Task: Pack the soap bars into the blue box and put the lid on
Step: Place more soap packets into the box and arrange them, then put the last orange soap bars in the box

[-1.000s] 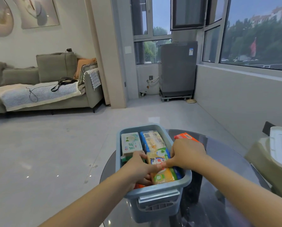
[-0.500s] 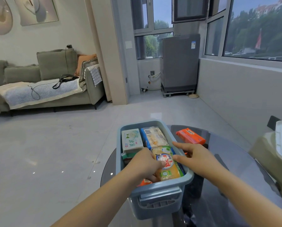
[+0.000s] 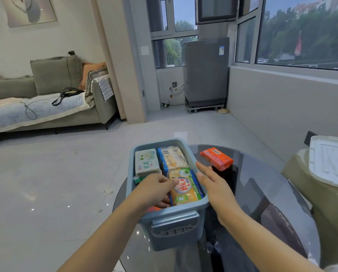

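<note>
Now left hand [image 3: 154, 190] inside blue box [image 3: 176, 211]; right hand [image 3: 213, 185] flat above rim.

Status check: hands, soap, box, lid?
Left hand in blue box, fingers curled; grip unclear. Right hand open over the rim. Orange soap bar on table, unpacked. White lid off, far right.

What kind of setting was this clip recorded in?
Most likely a home living room opening onto a glazed balcony or laundry nook: a grey sofa with cushions, framed wall art, and what looks like a covered washing machine by the windows.
</note>
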Demonstrator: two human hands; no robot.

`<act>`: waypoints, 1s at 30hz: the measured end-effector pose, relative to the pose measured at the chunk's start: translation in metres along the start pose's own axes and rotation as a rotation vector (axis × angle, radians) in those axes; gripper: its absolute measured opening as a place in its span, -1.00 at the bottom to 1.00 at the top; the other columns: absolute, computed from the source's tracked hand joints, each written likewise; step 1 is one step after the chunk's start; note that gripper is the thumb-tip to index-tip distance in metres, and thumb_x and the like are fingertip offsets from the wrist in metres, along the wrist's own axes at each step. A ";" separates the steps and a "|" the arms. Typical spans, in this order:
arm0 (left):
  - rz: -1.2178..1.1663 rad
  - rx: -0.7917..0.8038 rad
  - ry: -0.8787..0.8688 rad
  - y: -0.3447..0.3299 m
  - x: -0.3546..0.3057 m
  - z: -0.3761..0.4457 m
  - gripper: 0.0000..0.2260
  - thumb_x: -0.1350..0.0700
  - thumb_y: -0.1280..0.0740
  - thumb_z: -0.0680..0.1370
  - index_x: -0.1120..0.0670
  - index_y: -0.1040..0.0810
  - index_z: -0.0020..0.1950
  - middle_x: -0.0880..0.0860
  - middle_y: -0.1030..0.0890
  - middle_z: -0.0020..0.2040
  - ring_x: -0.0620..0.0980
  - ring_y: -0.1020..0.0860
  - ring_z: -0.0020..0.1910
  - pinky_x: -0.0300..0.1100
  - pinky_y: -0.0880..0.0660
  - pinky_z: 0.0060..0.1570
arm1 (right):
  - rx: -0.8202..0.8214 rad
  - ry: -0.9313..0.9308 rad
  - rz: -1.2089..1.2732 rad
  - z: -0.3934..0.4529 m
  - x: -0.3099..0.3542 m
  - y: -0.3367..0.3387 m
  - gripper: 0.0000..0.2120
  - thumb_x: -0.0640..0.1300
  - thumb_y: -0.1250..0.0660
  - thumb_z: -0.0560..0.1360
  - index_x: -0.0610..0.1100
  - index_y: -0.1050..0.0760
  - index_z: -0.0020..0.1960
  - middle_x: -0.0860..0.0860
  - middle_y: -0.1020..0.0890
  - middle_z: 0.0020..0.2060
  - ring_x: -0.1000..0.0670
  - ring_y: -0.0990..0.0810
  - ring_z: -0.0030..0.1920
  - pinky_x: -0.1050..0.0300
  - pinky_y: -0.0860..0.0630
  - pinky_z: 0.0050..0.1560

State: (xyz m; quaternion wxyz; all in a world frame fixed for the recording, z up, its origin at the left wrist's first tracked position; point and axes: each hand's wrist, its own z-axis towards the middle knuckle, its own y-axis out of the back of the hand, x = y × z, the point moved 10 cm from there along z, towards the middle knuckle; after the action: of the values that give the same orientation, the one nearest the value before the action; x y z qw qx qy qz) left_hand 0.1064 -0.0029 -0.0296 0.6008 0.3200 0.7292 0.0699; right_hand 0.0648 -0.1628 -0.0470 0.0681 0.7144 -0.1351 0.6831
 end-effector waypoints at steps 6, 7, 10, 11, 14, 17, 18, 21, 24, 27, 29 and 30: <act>-0.068 -0.009 0.042 0.020 0.009 0.018 -0.69 -0.08 -0.36 0.50 0.15 -0.59 0.02 0.13 -0.71 -0.11 0.02 -0.71 -0.25 -0.14 -0.64 -0.22 | -0.091 0.053 -0.005 0.004 0.004 -0.019 -0.63 -0.12 -0.18 0.57 0.05 -0.37 0.37 0.05 -0.57 0.16 0.06 -0.64 -0.03 0.27 -0.60 -0.31; -0.092 -0.001 0.047 0.023 0.010 0.021 -0.67 -0.08 -0.37 0.49 0.17 -0.59 0.05 0.15 -0.71 -0.09 0.03 -0.71 -0.24 -0.16 -0.63 -0.24 | -0.107 0.060 -0.016 0.008 0.006 -0.022 -0.62 -0.12 -0.19 0.57 0.03 -0.35 0.38 0.01 -0.55 0.22 0.04 -0.64 0.00 0.22 -0.61 -0.25; -0.047 -0.042 0.036 0.036 0.006 0.033 -0.63 -0.14 -0.37 0.47 0.15 -0.61 0.03 0.13 -0.71 -0.10 -0.01 -0.69 -0.28 -0.20 -0.62 -0.26 | -0.136 0.084 -0.056 0.021 0.012 -0.030 -0.60 -0.14 -0.19 0.57 -0.02 -0.32 0.40 -0.02 -0.53 0.28 0.05 -0.64 -0.01 0.20 -0.61 -0.22; -0.018 -0.069 0.028 0.040 0.003 0.036 -0.60 -0.19 -0.35 0.45 0.13 -0.61 0.01 0.12 -0.71 -0.11 -0.04 -0.68 -0.31 -0.21 -0.60 -0.28 | -0.135 0.089 -0.062 0.026 0.014 -0.033 -0.59 -0.15 -0.19 0.57 -0.03 -0.32 0.41 -0.03 -0.52 0.29 0.06 -0.63 -0.03 0.24 -0.59 -0.27; 0.054 -0.137 0.000 0.051 -0.007 0.041 -0.54 -0.29 -0.29 0.44 0.10 -0.62 -0.05 0.07 -0.70 -0.17 -0.11 -0.63 -0.39 -0.28 -0.56 -0.38 | -0.125 0.088 -0.093 0.040 0.018 -0.040 -0.59 -0.15 -0.18 0.57 -0.04 -0.30 0.42 -0.04 -0.49 0.32 0.14 -0.60 -0.13 0.35 -0.52 -0.39; 0.116 -0.158 -0.008 0.052 -0.012 0.044 -0.53 -0.30 -0.25 0.46 0.11 -0.62 -0.07 0.07 -0.69 -0.14 -0.08 -0.62 -0.32 -0.25 -0.54 -0.32 | -0.098 0.076 -0.123 0.050 0.020 -0.043 -0.58 -0.14 -0.18 0.57 -0.03 -0.29 0.42 -0.05 -0.48 0.32 0.17 -0.58 -0.19 0.40 -0.48 -0.47; 0.129 -0.161 -0.013 0.051 -0.013 0.043 -0.52 -0.29 -0.25 0.46 0.12 -0.63 -0.09 0.08 -0.70 -0.15 -0.07 -0.60 -0.31 -0.22 -0.54 -0.26 | -0.079 0.068 -0.123 0.051 0.020 -0.043 -0.58 -0.14 -0.19 0.57 -0.02 -0.29 0.42 -0.05 -0.48 0.32 0.17 -0.58 -0.19 0.40 -0.49 -0.46; 0.125 -0.207 -0.075 0.049 -0.018 0.041 -0.55 -0.24 -0.24 0.49 0.13 -0.64 -0.04 0.08 -0.70 -0.12 -0.05 -0.60 -0.19 -0.08 -0.53 -0.06 | -0.003 0.042 -0.126 0.049 0.017 -0.042 -0.58 -0.07 -0.20 0.56 0.04 -0.30 0.41 -0.03 -0.53 0.26 0.18 -0.60 -0.18 0.40 -0.51 -0.44; 0.032 -0.333 -0.180 0.045 -0.034 0.027 -0.57 -0.15 -0.25 0.53 0.09 -0.51 0.27 0.04 -0.61 0.19 -0.03 -0.55 0.12 -0.10 -0.47 0.09 | 0.057 0.057 -0.125 0.045 0.015 -0.033 -0.60 -0.04 -0.21 0.55 0.05 -0.34 0.38 0.05 -0.57 0.16 0.22 -0.60 -0.15 0.41 -0.52 -0.39; -0.032 -0.457 -0.348 0.027 -0.060 0.008 -0.69 -0.02 -0.26 0.55 0.03 -0.50 0.26 -0.02 -0.54 0.27 -0.08 -0.47 0.20 -0.21 -0.41 0.10 | 0.034 0.110 -0.180 0.042 0.018 -0.008 -0.65 -0.01 -0.19 0.56 0.07 -0.39 0.34 0.05 -0.57 0.17 0.14 -0.58 0.04 0.30 -0.53 -0.17; -0.078 -0.470 -0.452 0.007 -0.075 0.000 -0.76 0.05 -0.26 0.56 0.01 -0.53 0.22 -0.15 -0.50 0.24 -0.18 -0.40 0.27 -0.29 -0.34 0.21 | -0.016 0.137 -0.192 0.043 0.022 0.014 -0.69 -0.01 -0.17 0.56 0.07 -0.43 0.29 0.06 -0.60 0.09 0.12 -0.57 0.04 0.27 -0.50 -0.13; -0.109 -0.454 -0.483 -0.004 -0.081 0.000 -0.79 0.08 -0.25 0.57 -0.02 -0.53 0.18 -0.26 -0.46 0.19 -0.27 -0.37 0.25 -0.39 -0.29 0.20 | -0.036 0.146 -0.194 0.044 0.023 0.026 -0.71 -0.02 -0.17 0.56 0.06 -0.45 0.27 0.09 -0.61 0.03 0.13 -0.57 0.02 0.25 -0.51 -0.12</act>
State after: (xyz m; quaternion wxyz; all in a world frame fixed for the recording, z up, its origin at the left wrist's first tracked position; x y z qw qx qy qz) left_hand 0.1110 -0.0506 0.0362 0.8150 0.1461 0.5476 0.1203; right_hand 0.1000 -0.2019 -0.0292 0.1560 0.6712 -0.0723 0.7211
